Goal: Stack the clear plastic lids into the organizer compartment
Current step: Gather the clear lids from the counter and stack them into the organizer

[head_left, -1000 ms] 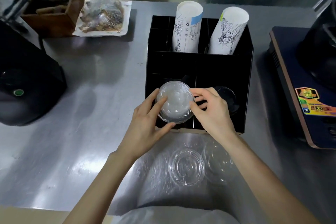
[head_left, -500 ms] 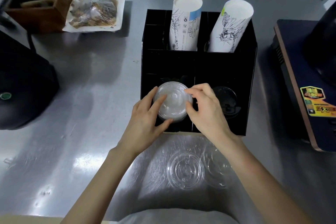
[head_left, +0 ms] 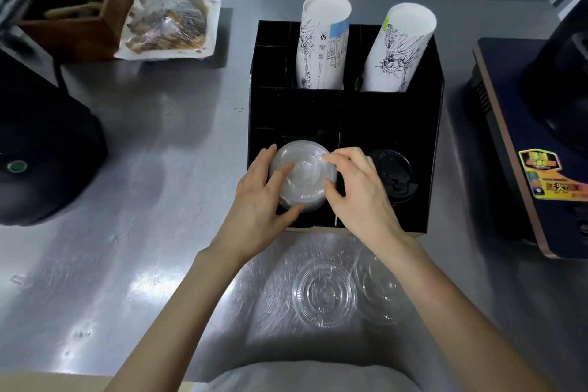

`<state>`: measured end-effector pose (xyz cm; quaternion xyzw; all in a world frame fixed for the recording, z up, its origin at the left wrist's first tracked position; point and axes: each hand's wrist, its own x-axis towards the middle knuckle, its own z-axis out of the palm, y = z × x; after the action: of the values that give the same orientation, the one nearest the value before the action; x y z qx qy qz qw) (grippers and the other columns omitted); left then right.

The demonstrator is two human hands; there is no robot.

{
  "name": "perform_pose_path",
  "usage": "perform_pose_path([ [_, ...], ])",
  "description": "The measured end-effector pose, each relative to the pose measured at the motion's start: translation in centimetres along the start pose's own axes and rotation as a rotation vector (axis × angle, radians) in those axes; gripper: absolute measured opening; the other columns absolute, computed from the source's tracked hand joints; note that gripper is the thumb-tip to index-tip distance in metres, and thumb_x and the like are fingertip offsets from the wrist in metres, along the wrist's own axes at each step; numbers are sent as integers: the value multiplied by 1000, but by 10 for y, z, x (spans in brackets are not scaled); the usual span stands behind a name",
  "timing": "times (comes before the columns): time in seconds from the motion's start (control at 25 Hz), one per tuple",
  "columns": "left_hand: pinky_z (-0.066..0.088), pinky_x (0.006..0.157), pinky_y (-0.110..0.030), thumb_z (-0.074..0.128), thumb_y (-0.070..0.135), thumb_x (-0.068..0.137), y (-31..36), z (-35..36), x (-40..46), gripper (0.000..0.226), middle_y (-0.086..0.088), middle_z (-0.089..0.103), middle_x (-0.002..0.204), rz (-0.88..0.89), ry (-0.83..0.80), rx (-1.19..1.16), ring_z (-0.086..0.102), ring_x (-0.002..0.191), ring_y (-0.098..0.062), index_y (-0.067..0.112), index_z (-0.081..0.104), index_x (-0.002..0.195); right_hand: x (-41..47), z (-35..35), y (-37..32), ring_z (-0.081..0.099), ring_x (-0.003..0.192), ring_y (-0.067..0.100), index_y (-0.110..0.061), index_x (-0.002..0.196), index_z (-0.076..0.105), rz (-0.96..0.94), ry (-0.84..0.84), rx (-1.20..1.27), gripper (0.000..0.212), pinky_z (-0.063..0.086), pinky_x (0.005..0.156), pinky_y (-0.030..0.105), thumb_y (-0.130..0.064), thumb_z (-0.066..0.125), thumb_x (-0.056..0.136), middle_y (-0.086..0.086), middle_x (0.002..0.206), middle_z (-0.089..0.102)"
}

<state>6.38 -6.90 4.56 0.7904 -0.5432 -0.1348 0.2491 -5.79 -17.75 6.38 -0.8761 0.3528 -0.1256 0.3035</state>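
Note:
A stack of clear plastic lids (head_left: 304,173) sits in the front left compartment of the black organizer (head_left: 426,137). My left hand (head_left: 261,197) wraps its left side, thumb under the near rim and index finger on top. Over on the stack's right edge, my right hand (head_left: 359,191) pinches it with thumb and fingertips. Two more clear lids lie on the steel table in front of the organizer, one (head_left: 323,294) between my forearms and one (head_left: 380,293) partly under my right forearm.
Black lids (head_left: 393,173) fill the front right compartment. Two paper cup stacks (head_left: 321,41) (head_left: 399,48) stand in the rear compartments. A black machine (head_left: 41,149) is at the left, a dark appliance (head_left: 537,143) at the right, a wrapped tray (head_left: 168,25) and a wooden box (head_left: 70,6) behind.
Both hands have lowered the lid stack deeper into the front left compartment. The camera view has shifted slightly.

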Motion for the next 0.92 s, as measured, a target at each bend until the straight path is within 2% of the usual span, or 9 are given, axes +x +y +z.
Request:
perform_pose_path([
  [0.2, 30, 99, -48, 46, 43, 73, 5, -5, -8, 61, -29, 31, 139, 36, 43, -21, 34, 126, -40, 7, 43, 123, -12, -7, 0, 45, 103, 20, -17, 124, 46, -20, -9, 30, 40, 29, 84, 16, -9, 52, 85, 3, 121, 48],
  [0.4, 31, 98, -38, 47, 36, 78, 14, -11, -27, 48, -16, 40, 135, 99, 108, -105, 34, 120, -20, 17, 44, 122, -35, -12, -2, 50, 105, 21, -16, 123, 47, -42, -3, 78, 39, 37, 88, 23, -12, 53, 85, 4, 117, 50],
  [0.48, 35, 97, -39, 47, 34, 79, 18, -11, -37, 45, -13, 45, 131, 113, 118, -128, 38, 117, -18, 16, 46, 120, -48, -13, 0, 51, 104, 19, -16, 122, 48, -33, 12, 92, 38, 36, 86, 21, -11, 53, 85, 3, 116, 51],
  [0.56, 39, 96, -39, 47, 33, 81, 21, -8, -47, 42, -11, 49, 127, 132, 117, -136, 42, 114, -17, 16, 47, 119, -63, -15, 5, 51, 104, 17, -17, 121, 50, -13, 22, 111, 37, 35, 83, 13, -10, 53, 85, 0, 112, 51],
  [0.76, 34, 97, -27, 46, 32, 82, 31, 7, -66, 42, -8, 54, 121, 178, 14, -165, 44, 112, -14, 14, 49, 119, -101, -17, 25, 55, 99, 17, -19, 118, 53, 80, 36, 105, 35, 32, 80, 11, -11, 55, 84, -5, 107, 51],
  [0.92, 34, 95, -28, 46, 38, 80, 41, 27, -73, 48, -9, 53, 121, 196, -96, -149, 47, 110, -20, 11, 48, 121, -124, -15, 45, 55, 100, 15, -21, 111, 57, 174, 42, 86, 30, 30, 76, 9, -10, 57, 83, -6, 102, 49],
])
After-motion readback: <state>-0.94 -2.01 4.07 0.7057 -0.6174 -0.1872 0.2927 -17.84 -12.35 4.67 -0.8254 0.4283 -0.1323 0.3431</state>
